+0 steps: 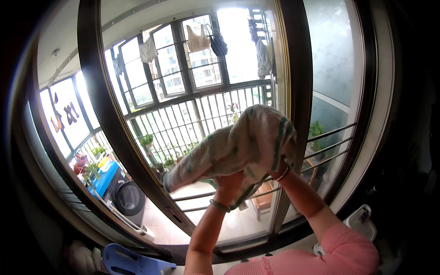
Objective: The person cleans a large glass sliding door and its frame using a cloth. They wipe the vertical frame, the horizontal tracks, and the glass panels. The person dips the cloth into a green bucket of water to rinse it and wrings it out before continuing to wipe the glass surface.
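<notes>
1. Location: the pale cloth (215,151) is raised in mid-air, in front of the dark door frame (297,59).
2. Grip: the left hand (229,183) and right hand (278,172) meet its lower side; fabric covers the fingers, so closure cannot be told.
3. Handling: expect a light, soft, limp, non-fragile load.
4. Hold points: pinch the green-striped border (279,142) at two separated places.

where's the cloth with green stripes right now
In the head view, the pale green-striped cloth is around the middle, raised over the left hand and right hand, with the balcony railing beyond it.
</notes>
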### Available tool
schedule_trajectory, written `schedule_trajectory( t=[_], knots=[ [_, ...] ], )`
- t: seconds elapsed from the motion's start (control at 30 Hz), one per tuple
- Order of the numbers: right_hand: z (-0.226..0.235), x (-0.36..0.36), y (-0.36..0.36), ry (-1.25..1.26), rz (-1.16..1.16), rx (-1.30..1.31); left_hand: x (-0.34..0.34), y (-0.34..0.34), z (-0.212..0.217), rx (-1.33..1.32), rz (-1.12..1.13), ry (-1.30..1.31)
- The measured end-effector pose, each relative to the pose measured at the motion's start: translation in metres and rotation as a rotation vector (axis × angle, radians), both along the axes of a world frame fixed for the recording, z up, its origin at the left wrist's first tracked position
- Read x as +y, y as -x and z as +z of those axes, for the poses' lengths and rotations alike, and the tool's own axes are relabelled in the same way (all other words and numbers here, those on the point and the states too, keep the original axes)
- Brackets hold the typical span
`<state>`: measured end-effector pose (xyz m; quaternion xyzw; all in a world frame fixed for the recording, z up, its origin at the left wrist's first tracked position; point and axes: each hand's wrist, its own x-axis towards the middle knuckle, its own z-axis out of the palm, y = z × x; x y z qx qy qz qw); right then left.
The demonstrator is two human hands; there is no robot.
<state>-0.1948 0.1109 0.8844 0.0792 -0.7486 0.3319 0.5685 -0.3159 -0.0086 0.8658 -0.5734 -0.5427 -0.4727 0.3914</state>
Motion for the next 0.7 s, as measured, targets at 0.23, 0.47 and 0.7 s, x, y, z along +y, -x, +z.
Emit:
schedule_trajectory(
  t=[0.23,0.47,0.7],
  knots=[
    [-0.017,0.044,0.038,-0.056,-0.230,-0.049,0.024,0.046,0.014,0.251,-0.039,0.067],
    [0.057,0.031,0.028,-0.299,-0.711,0.051,0.033,0.074,0.088,0.390,-0.074,0.146],
    [0.220,0.033,-0.009,-0.509,-0.982,0.238,0.072,0.060,0.264,0.548,-0.024,0.023]
  ],
)
